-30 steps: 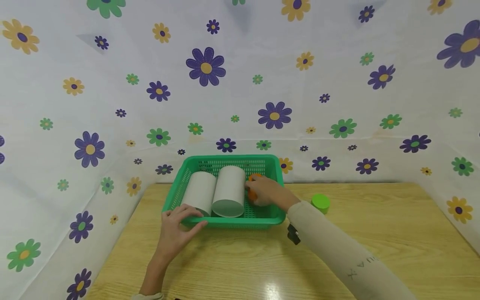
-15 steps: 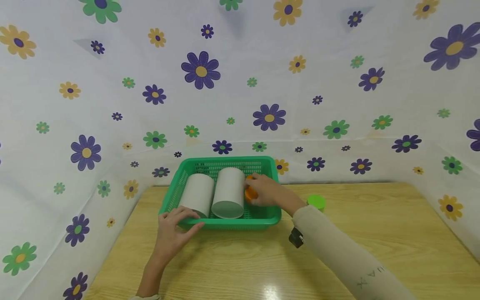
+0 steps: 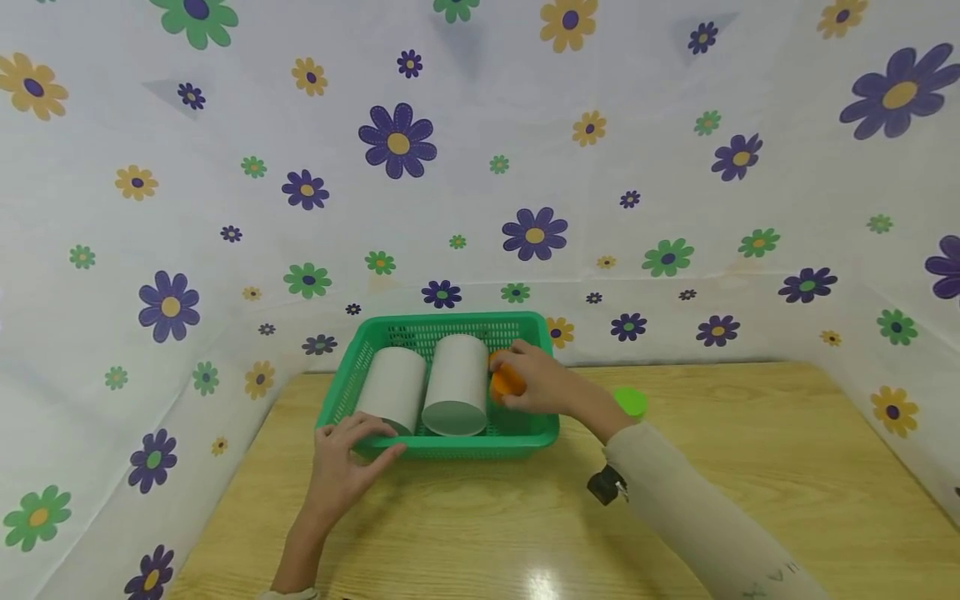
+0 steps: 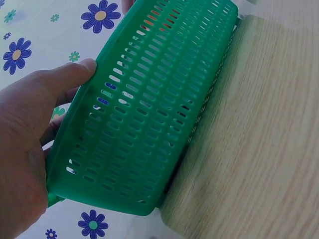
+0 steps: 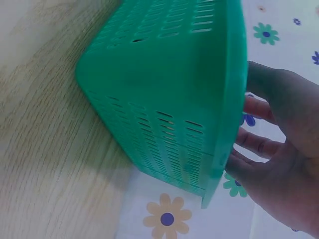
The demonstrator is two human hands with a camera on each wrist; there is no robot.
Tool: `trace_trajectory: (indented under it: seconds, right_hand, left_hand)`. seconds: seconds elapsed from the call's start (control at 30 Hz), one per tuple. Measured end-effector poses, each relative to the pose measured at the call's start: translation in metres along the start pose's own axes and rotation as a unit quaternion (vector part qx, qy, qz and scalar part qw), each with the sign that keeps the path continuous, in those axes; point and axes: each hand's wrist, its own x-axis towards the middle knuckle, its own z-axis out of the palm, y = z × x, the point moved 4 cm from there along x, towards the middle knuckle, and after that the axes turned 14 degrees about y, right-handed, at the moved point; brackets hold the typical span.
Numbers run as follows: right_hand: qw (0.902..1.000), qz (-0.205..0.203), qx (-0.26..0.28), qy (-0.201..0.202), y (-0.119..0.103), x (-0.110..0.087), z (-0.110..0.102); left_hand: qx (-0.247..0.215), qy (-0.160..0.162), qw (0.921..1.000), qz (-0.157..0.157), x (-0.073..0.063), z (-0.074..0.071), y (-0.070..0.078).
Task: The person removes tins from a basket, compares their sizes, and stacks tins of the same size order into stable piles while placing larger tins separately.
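A green plastic basket [image 3: 442,452] with slotted walls stands on the wooden table. Inside it lie two white cylinders [image 3: 392,390], side by side. My left hand [image 3: 347,458] grips the front left rim, its thumb outside and its fingers reaching over the edge; the left wrist view shows that thumb at the rim. At the basket's right end my right hand [image 3: 542,382] holds a rounded orange object [image 3: 507,382], partly covered by the fingers. In the right wrist view the basket wall hides the orange object from sight.
A small bright green round item [image 3: 630,402] sits on the table [image 3: 480,525] to the right of the basket, close to the right forearm. A white flower-patterned sheet [image 3: 465,208] hangs behind the table and along both sides.
My right hand has risen slightly with the orange object, which shows more between thumb and fingers. The left hand keeps its grip on the rim. The head view has shifted a little.
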Motion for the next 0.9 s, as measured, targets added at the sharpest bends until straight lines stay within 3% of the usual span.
trace_trajectory:
  seconds: [0.43, 0.73, 0.9]
  right_hand:
    - [0.9975, 0.029, 0.026, 0.059, -0.008, -0.018, -0.027]
    - [0.9922, 0.000, 0.038, 0.119, -0.012, -0.031, -0.040]
    - [0.9899, 0.008, 0.046, 0.134, -0.011, -0.043, -0.044]
  left_hand:
    - [0.002, -0.007, 1.0000, -0.006, -0.001, 0.000, -0.002]
    - [0.003, 0.000, 1.0000, -0.002, 0.000, -0.001, -0.002]
    - [0.003, -0.002, 1.0000, -0.002, 0.000, -0.001, 0.000]
